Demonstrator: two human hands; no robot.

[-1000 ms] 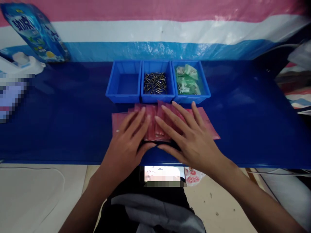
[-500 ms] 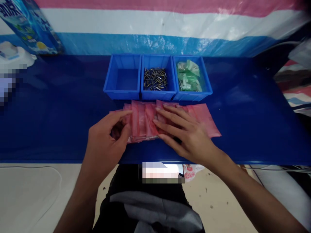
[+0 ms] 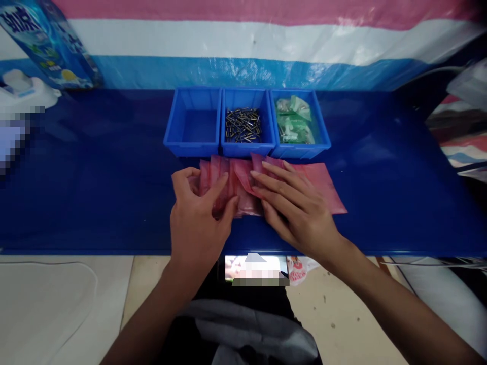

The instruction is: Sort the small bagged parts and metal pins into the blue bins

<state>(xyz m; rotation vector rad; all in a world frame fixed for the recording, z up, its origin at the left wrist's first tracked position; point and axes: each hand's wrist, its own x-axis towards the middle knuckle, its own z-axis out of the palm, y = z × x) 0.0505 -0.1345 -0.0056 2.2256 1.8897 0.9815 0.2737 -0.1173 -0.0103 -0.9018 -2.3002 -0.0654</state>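
Pink plastic bags (image 3: 243, 195) lie overlapped in a row on the blue table, in front of three blue bins. My left hand (image 3: 201, 208) is at the left end of the row, its fingers curved around the bags' edges. Across the middle and right part lies my right hand (image 3: 300, 208), palm down with fingers spread on the bags. The right end of the row shows flat beyond it. The left bin (image 3: 194, 124) has nothing in it, the middle bin holds many small metal pins (image 3: 243, 125), and the right one holds green-and-clear bags (image 3: 296, 121).
A blue detergent pack (image 3: 49, 48) and a white object (image 3: 28, 94) stand at the back left. Striped plastic sheeting (image 3: 243, 40) hangs behind the table (image 3: 76, 203). Below the front edge, a lit phone (image 3: 254, 267) lies near my lap.
My left hand has moved right, pushing the left end of the pink bags inward, and the bags are more bunched. My right hand has shifted slightly right over them.
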